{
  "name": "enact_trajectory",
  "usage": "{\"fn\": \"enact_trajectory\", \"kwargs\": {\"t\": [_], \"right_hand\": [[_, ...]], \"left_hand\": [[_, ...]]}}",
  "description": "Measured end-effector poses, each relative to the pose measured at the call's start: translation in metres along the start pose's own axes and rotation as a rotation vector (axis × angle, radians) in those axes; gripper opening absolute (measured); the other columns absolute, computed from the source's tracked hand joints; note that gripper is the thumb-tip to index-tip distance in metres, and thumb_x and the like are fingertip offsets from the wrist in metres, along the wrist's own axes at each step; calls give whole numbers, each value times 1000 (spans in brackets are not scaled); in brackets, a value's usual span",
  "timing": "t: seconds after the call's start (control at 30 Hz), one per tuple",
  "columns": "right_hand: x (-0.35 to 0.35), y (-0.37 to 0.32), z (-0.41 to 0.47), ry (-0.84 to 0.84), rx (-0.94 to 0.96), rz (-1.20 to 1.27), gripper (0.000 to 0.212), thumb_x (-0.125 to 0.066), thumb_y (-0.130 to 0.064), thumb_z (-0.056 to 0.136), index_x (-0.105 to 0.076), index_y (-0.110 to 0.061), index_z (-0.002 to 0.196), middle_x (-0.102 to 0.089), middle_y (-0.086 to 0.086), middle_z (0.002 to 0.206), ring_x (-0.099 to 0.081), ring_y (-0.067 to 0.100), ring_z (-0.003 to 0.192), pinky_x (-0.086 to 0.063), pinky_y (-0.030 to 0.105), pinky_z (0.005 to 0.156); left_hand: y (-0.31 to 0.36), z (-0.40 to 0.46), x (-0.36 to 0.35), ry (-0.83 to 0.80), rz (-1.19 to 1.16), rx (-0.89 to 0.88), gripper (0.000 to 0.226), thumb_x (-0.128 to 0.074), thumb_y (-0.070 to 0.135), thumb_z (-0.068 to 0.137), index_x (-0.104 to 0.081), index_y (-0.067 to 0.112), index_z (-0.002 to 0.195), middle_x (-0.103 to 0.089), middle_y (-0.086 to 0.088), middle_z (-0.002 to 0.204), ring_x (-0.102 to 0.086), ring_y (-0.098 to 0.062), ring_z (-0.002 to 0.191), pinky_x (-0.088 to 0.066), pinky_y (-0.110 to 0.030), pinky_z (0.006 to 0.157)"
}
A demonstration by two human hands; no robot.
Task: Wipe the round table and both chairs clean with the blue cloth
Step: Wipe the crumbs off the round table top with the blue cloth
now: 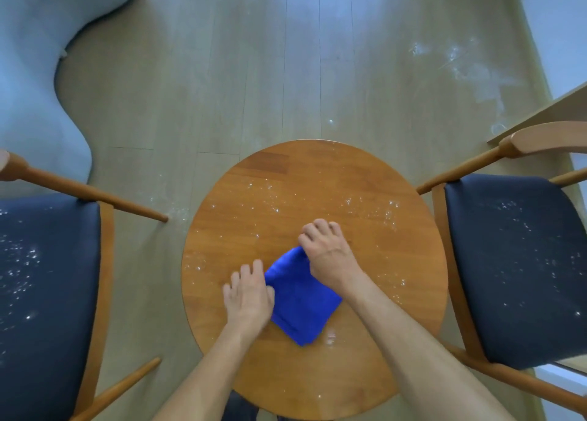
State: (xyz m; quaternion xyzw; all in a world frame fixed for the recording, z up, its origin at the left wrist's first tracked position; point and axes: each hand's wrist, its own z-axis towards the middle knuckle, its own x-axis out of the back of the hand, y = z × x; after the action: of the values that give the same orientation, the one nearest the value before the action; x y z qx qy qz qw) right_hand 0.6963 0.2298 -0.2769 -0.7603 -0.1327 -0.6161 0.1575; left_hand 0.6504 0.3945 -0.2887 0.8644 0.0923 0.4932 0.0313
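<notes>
Both hands rest on a folded blue cloth (301,300) on the round wooden tabletop (365,191). The right hand (327,255) pinches its far corner; the left hand (247,296) presses its edge.

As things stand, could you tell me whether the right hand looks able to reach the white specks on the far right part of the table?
Probably yes. The right hand grips the blue cloth mid-table, and only bare round table lies between it and the specks.
</notes>
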Motion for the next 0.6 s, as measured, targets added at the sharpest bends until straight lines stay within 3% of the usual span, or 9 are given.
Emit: {"fn": "enact_trajectory", "kwargs": {"t": [0.07,0.13,0.2,0.27,0.37,0.43,0.53,0.6], "right_hand": [[6,20,-12,90,-97,54,29,-47,7,70,-62,-8,91,-63,6,99,-57,29,101,-44,36,87],[9,31,-28,192,-141,104,29,-54,12,62,-64,-5,82,-66,7,87,-63,29,89,-51,37,79],[6,31,-47,256,-127,127,31,-58,13,56,-65,-5,79,-67,7,84,-65,28,83,-53,35,76],[-3,28,-69,259,-93,148,29,-57,11,54,-64,-6,78,-66,6,85,-64,27,78,-53,35,72],[-23,17,-103,168,-10,111,21,-62,1,60,-62,-12,76,-64,3,86,-61,24,74,-48,34,65],[-34,10,-117,98,41,92,9,-66,-12,67,-63,-15,76,-64,2,91,-61,23,78,-49,34,67],[-45,7,-118,90,37,141,14,-62,-28,76,-64,-15,83,-63,5,108,-59,27,100,-49,37,81],[-48,7,-104,104,75,174,27,-62,-27,77,-65,-17,102,-58,9,127,-53,33,118,-46,44,94]], "left_hand": [[9,19,25,150,98,-154,30,-53,15,84,-47,17,113,-53,-3,104,-51,-25,97,-35,-34,75],[20,26,43,276,194,-328,34,-72,4,62,-59,13,92,-55,-6,81,-55,-26,71,-37,-33,58],[23,20,46,326,287,-450,42,-73,-6,39,-61,12,75,-51,-6,67,-50,-25,56,-36,-32,47],[18,5,34,294,320,-557,47,-69,-8,34,-56,12,75,-51,-7,66,-49,-25,54,-37,-33,46],[1,-18,5,149,404,-679,57,-76,2,36,-44,13,82,-55,-8,68,-52,-25,56,-41,-31,48],[-10,-26,-8,78,411,-730,47,-79,15,40,-53,13,80,-56,-8,72,-54,-25,59,-43,-32,50],[-15,-24,-11,119,309,-700,24,-76,24,57,-58,15,70,-55,-5,71,-54,-23,60,-45,-31,49],[-15,-19,-4,183,210,-631,11,-64,22,70,-56,14,68,-53,-4,68,-54,-23,58,-45,-32,49]]}}
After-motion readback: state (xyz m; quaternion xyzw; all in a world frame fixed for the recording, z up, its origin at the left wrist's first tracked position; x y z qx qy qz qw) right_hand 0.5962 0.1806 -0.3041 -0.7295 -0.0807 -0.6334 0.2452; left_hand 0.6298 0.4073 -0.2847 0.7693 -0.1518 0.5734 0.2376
